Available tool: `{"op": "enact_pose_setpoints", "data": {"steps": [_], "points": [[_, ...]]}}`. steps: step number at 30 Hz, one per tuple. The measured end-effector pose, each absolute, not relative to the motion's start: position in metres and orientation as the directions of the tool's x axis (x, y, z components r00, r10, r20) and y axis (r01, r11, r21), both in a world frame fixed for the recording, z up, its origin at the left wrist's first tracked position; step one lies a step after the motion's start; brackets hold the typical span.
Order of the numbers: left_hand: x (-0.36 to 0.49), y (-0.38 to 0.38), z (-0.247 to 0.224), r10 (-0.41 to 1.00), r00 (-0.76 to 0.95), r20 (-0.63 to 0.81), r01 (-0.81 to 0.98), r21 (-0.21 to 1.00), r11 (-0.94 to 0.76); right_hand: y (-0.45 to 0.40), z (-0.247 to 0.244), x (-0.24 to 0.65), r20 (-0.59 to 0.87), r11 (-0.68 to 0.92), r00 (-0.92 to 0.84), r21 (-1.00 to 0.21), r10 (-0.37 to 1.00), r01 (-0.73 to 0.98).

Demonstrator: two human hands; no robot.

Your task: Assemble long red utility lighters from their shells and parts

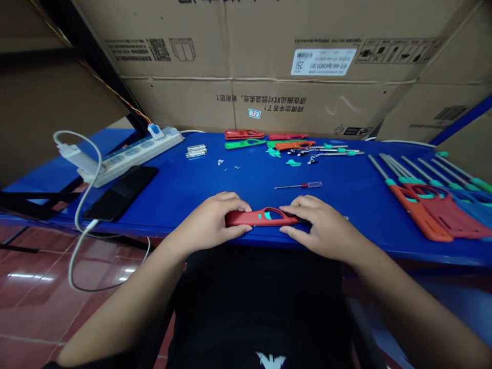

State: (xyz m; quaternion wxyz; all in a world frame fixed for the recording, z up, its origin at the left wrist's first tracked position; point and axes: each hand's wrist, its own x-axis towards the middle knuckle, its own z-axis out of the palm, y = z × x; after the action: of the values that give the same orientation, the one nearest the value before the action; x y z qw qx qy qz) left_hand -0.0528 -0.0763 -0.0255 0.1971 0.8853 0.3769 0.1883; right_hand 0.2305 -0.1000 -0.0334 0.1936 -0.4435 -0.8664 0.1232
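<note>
A red long-nosed lighter (253, 219) with teal trigger and switch lies level at the table's front edge, between my two hands. My left hand (218, 220) grips its broad end, thumb on the near side and fingers on the far side. Around the narrower end, just past the trigger loop, my right hand (315, 221) is closed; its palm hides most of that end. Beyond the lighter rests a small screwdriver (303, 185) with a clear and red handle.
Red and green lighter shells (246, 144), teal parts (293, 163), metal rods (338, 152) and clear cylinders (196, 150) lie at the back. Several assembled lighters (426, 215) sit at the right. A black phone (122, 192) and a power strip (132, 154) with a white cable occupy the left. Cardboard (184, 97) stands behind.
</note>
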Motion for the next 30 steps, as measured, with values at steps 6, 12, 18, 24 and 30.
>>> {"op": "enact_pose_setpoints", "data": {"steps": [6, 12, 18, 24, 30], "points": [[-0.046, -0.073, -0.024, 0.729, 0.665, 0.162, 0.563, 0.532, -0.632, -0.099, -0.034, 0.226, 0.255, 0.543, -0.48, -0.433, 0.839, 0.72], [-0.043, -0.071, -0.028, 0.732, 0.659, 0.17, 0.511, 0.613, -0.602, -0.096, -0.035, 0.224, 0.339, 0.585, -0.478, -0.431, 0.811, 0.687], [-0.044, -0.065, -0.03, 0.752, 0.645, 0.132, 0.529, 0.634, -0.565, -0.096, -0.035, 0.22, 0.346, 0.584, -0.473, -0.395, 0.81, 0.71], [-0.043, -0.065, -0.03, 0.752, 0.645, 0.138, 0.53, 0.628, -0.57, -0.08, -0.028, 0.199, 0.109, 0.495, -0.497, -0.406, 0.861, 0.768], [-0.042, -0.066, -0.028, 0.756, 0.641, 0.13, 0.543, 0.62, -0.567, -0.072, -0.021, 0.192, 0.231, 0.581, -0.544, -0.477, 0.807, 0.659]]}}
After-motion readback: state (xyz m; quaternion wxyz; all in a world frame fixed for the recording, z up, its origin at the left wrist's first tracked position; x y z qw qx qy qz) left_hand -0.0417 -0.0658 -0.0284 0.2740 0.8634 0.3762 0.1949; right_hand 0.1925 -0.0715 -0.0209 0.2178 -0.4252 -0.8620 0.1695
